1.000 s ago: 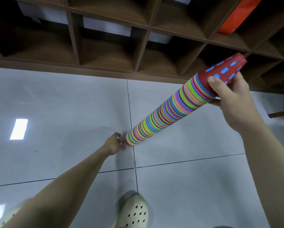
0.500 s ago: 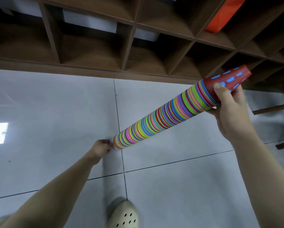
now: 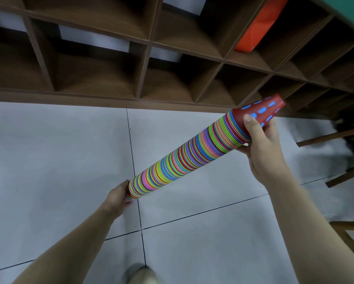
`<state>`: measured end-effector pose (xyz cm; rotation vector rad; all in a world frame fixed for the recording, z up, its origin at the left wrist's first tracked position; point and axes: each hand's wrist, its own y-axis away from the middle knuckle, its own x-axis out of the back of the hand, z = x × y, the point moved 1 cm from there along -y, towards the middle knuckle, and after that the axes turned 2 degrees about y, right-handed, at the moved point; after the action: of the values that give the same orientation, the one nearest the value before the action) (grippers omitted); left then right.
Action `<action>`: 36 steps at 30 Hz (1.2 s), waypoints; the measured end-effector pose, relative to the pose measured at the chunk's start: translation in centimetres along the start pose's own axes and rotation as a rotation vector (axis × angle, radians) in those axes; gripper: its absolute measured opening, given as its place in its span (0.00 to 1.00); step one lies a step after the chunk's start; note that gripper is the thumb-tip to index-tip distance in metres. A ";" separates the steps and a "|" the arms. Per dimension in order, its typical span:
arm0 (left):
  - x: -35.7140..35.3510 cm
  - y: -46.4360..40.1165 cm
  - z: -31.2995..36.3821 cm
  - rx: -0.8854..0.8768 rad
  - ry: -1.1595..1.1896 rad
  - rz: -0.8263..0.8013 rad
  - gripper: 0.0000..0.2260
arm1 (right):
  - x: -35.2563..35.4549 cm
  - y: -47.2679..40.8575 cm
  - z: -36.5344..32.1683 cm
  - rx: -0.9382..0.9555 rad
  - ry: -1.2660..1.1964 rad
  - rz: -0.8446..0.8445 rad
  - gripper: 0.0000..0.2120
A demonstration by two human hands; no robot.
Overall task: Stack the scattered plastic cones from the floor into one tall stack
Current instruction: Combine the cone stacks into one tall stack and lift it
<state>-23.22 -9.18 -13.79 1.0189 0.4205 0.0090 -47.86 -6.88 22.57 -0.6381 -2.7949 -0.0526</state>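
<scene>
A long stack of many-coloured plastic cones [image 3: 184, 160] is held tilted above the pale tiled floor, its base low at the left and its tip high at the right. The top cone [image 3: 260, 110] is red with blue oval slots. My right hand [image 3: 260, 144] grips the stack just below that red cone, thumb on top and fingers underneath. My left hand [image 3: 118, 196] holds the base end, fingers curled around the bottom rim. No loose cones show on the floor.
A wooden cubby shelf [image 3: 143, 64] runs along the wall beyond the floor [image 3: 59, 165]; an orange bag [image 3: 258, 27] sits in one upper cubby. Wooden chair or table legs [image 3: 336, 156] stand at the right. My shoe [image 3: 141, 273] is at the bottom centre.
The view has swung up and right, showing more of the shelf. Both hands keep their grip; the stack stays tilted the same way, its base lifted slightly off the floor.
</scene>
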 end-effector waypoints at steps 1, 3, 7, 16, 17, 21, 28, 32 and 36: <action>-0.4 0.3 0.0 0.012 0.029 0.006 0.09 | -0.1 0.0 0.1 -0.006 -0.007 0.002 0.08; -0.9 0.5 -0.2 0.021 0.075 -0.003 0.07 | -0.1 -0.2 0.4 -0.026 -0.033 0.014 0.08; -0.8 0.5 -0.6 0.018 0.142 -0.066 0.10 | 0.5 -0.5 1.0 -0.052 -0.071 0.052 0.10; -0.3 1.2 -0.1 -0.013 0.083 -0.116 0.16 | 0.8 -0.5 0.9 -0.035 -0.053 0.057 0.22; -0.1 1.5 0.1 -0.019 0.084 -0.135 0.16 | 0.7 -0.5 0.7 -0.033 -0.058 0.063 0.20; 0.5 3.9 1.3 -0.069 0.023 -0.179 0.13 | 0.6 -0.5 0.1 -0.033 -0.093 0.081 0.22; 3.2 7.9 6.5 -0.261 -0.014 -0.205 0.18 | 0.5 -0.2 -2.5 -0.007 -0.207 0.170 0.17; 5.0 11.7 11.6 -0.382 -0.078 -0.223 0.23 | -0.8 0.1 -5.0 -0.007 -0.313 0.222 0.20; 7.2 15.8 16.7 -0.481 -0.088 -0.186 0.18 | -3.2 0.5 -8.1 0.002 -0.432 0.212 0.21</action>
<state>-7.89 -13.07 4.43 0.5026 0.4061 -0.0970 -42.74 -8.52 29.47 -1.0517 -3.1085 0.1475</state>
